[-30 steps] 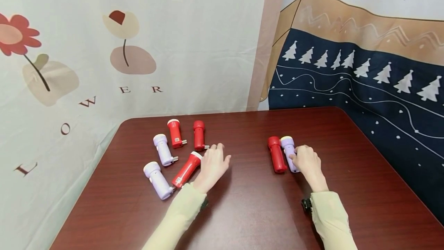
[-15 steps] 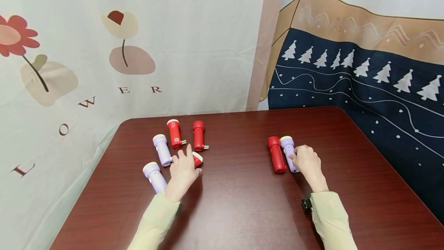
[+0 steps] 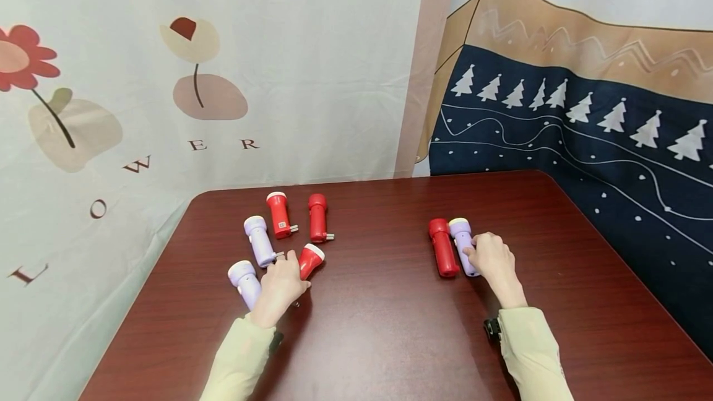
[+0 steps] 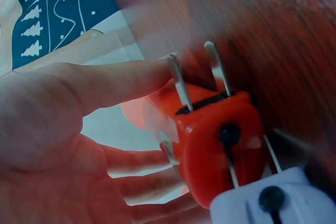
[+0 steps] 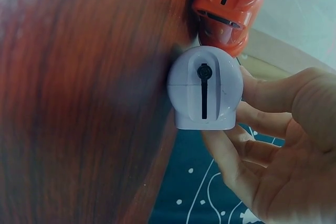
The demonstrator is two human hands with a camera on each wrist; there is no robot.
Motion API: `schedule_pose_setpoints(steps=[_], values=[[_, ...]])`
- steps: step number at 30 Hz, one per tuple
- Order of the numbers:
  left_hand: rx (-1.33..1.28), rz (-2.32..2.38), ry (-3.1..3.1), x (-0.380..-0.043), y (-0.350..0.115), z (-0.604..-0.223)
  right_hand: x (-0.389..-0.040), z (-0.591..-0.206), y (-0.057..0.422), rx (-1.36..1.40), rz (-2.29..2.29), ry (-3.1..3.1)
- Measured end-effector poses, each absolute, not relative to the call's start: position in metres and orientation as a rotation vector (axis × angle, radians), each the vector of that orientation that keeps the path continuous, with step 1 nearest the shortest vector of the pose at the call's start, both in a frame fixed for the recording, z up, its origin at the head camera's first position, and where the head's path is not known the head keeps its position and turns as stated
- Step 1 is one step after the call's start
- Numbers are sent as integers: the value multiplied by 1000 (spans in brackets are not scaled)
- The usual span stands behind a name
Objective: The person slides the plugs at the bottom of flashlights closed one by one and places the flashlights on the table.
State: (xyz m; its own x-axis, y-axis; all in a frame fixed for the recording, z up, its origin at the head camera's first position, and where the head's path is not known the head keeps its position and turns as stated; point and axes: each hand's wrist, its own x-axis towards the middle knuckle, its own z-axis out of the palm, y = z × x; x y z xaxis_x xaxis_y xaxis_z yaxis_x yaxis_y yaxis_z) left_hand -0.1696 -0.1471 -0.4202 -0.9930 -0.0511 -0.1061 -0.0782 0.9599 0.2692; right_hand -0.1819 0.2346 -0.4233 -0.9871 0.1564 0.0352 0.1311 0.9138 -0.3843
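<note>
My left hand point(image 3: 280, 284) grips a red flashlight point(image 3: 309, 261) with a white-rimmed head. In the left wrist view the thumb lies on one side of that flashlight's body, near two extended metal plug prongs point(image 4: 181, 82), with fingers along the other side. A lavender flashlight point(image 3: 242, 276) lies just left of this hand, partly hidden by it. Over on the right, my right hand point(image 3: 493, 260) holds another lavender flashlight point(image 3: 461, 237) between thumb and fingers. Its end, with a black slot, faces the right wrist camera. A red flashlight point(image 3: 442, 246) lies alongside it on the table.
Behind the left hand lie another lavender flashlight point(image 3: 259, 240) and two red flashlights point(image 3: 278, 212), with plug prongs sticking out. The brown wooden table point(image 3: 379, 327) ends at a patterned curtain point(image 3: 334, 79). A dark blue curtain point(image 3: 557, 135) hangs at the right.
My left hand has moved left and toward me, over the slanted red flashlight, and now grips it. The right hand has stayed on its lavender flashlight.
</note>
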Motion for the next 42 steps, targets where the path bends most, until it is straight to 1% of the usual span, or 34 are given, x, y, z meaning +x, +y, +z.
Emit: schedule_pose_setpoints(steps=[19, 42], values=[[13, 458, 2988, -171, -155, -416, -183, -420, 241, -151, 661, -3037], [30, 578, 3025, -171, -153, -419, -177, -420, 237, -149, 623, -2995]])
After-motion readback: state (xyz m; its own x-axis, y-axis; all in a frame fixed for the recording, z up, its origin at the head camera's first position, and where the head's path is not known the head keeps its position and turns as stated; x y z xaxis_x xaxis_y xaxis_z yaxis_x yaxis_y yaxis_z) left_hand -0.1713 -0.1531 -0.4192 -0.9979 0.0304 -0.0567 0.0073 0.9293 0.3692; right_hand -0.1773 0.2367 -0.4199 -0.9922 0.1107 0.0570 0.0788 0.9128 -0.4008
